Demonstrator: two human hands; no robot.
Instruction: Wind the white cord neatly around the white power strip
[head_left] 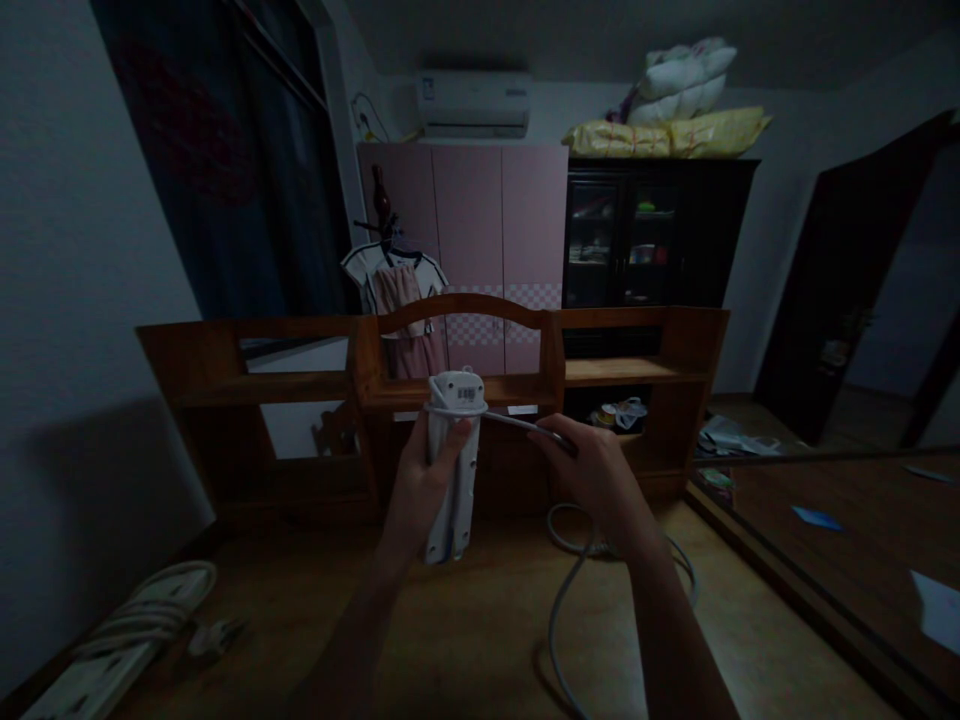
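Note:
My left hand [424, 490] is closed around a white power strip [454, 465] and holds it upright above the wooden floor. A loop of its white cable [581, 560] runs round the top of the strip. My right hand [596, 475] pinches that cable just right of the strip, pulling it taut. The rest of the cable hangs down and curls on the floor below my right forearm.
A second white power strip with coiled cord [131, 630] lies on the floor at lower left. A low wooden shelf unit [450, 390] stands ahead, with pink wardrobes [495, 240] and a dark cabinet [652, 235] behind. A dark wooden surface [847, 540] lies to the right.

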